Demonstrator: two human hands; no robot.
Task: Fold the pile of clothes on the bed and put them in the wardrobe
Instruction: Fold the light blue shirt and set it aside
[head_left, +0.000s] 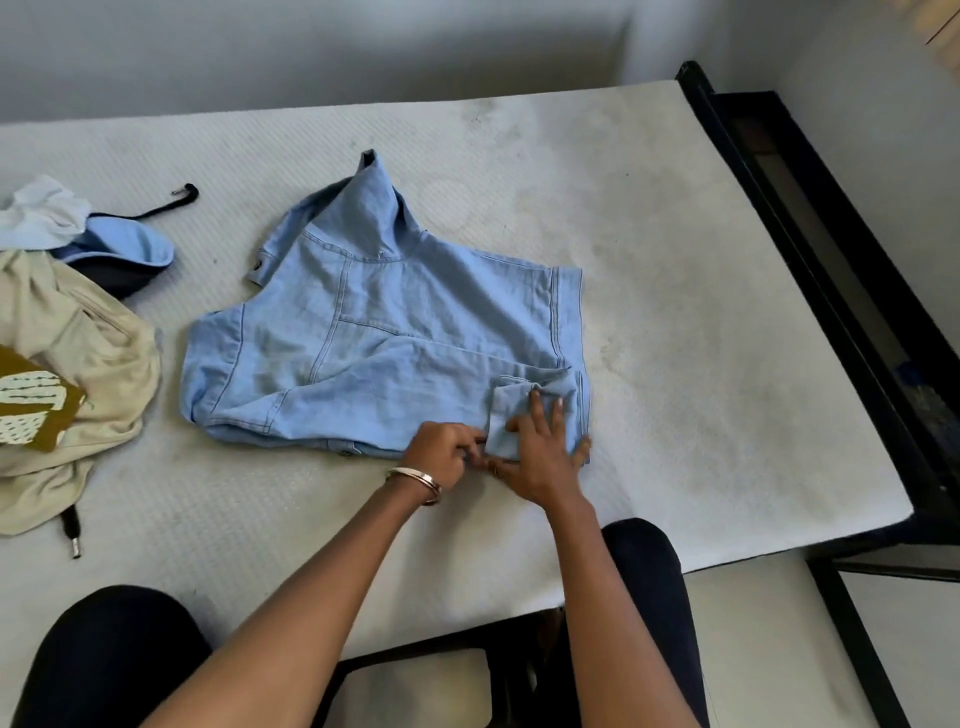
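Observation:
A light blue denim jacket (395, 332) lies spread on the white mattress (675, 312), partly folded, with one sleeve laid across its body. At its near right corner my left hand (441, 457), with a bangle on the wrist, pinches the sleeve cuff (506, 421) with curled fingers. My right hand (540, 457) lies flat with spread fingers, pressing on the same cuff and the jacket's hem. A pile of other clothes sits at the left: a beige hoodie (78, 353), a blue and dark garment (124, 254) and a white piece (41, 213).
The black bed frame (831, 249) runs along the mattress's right side, with the grey wall behind. My knees in dark trousers (114, 660) are at the mattress's near edge. A black drawstring (70, 525) trails from the hoodie.

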